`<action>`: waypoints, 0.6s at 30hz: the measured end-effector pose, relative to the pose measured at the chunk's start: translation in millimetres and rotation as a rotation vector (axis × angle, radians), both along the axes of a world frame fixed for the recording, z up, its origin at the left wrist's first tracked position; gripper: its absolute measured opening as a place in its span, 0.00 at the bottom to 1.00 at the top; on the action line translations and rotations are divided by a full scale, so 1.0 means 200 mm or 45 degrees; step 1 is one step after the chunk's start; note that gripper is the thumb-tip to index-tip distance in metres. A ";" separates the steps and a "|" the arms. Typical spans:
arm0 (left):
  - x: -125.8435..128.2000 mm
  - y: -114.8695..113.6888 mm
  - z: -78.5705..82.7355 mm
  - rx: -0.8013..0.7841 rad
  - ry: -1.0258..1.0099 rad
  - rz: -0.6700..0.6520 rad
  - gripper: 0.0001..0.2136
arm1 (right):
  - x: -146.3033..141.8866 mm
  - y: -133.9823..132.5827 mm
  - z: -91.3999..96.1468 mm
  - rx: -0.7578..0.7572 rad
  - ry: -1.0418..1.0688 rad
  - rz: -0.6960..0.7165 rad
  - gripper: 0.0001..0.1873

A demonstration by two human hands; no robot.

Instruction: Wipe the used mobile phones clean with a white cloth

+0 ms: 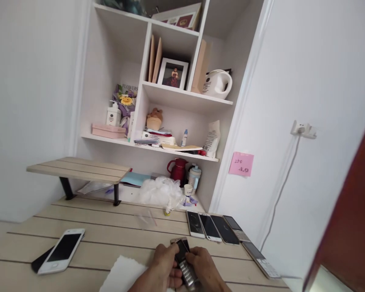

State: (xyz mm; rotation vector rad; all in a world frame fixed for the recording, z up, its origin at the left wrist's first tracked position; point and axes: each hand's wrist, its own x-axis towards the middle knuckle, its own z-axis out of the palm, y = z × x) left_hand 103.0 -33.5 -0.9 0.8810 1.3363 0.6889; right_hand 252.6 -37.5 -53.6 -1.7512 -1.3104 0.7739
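A dark keypad mobile phone (187, 271) with silvery keys is held between my two hands, low at the front of the table. My left hand (162, 267) grips its left side, the thumb lying near the screen and the fingers curled underneath. On its right edge, my right hand (204, 265) is closed with the fingertips against the body. A gold-coloured edge shows just beyond the top of the phone; whether it belongs to a second phone I cannot tell. Torn white paper (123, 273) lies beside my left wrist.
Several phones (225, 229) lie in a row at the right, a keypad phone (261, 259) below them. At left, a white phone (62, 250) rests on a dark one. A small raised shelf (79, 168), plastic bag (161, 190) and small bottle (168, 209) stand behind.
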 end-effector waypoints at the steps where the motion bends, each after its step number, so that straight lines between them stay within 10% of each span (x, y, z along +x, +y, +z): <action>1: 0.00 0.00 0.00 0.005 0.028 -0.008 0.16 | -0.02 0.01 -0.01 0.002 0.071 0.012 0.12; 7: -0.05 0.03 0.02 0.192 0.273 -0.062 0.15 | -0.16 0.04 0.05 0.068 0.447 0.097 0.15; 13: -0.38 -0.01 0.12 0.809 0.588 -0.038 0.10 | -0.38 0.11 0.22 0.108 0.722 0.103 0.16; 18: -0.69 -0.13 -0.04 1.142 1.243 -0.293 0.15 | -0.66 0.26 0.25 -0.056 0.834 0.176 0.12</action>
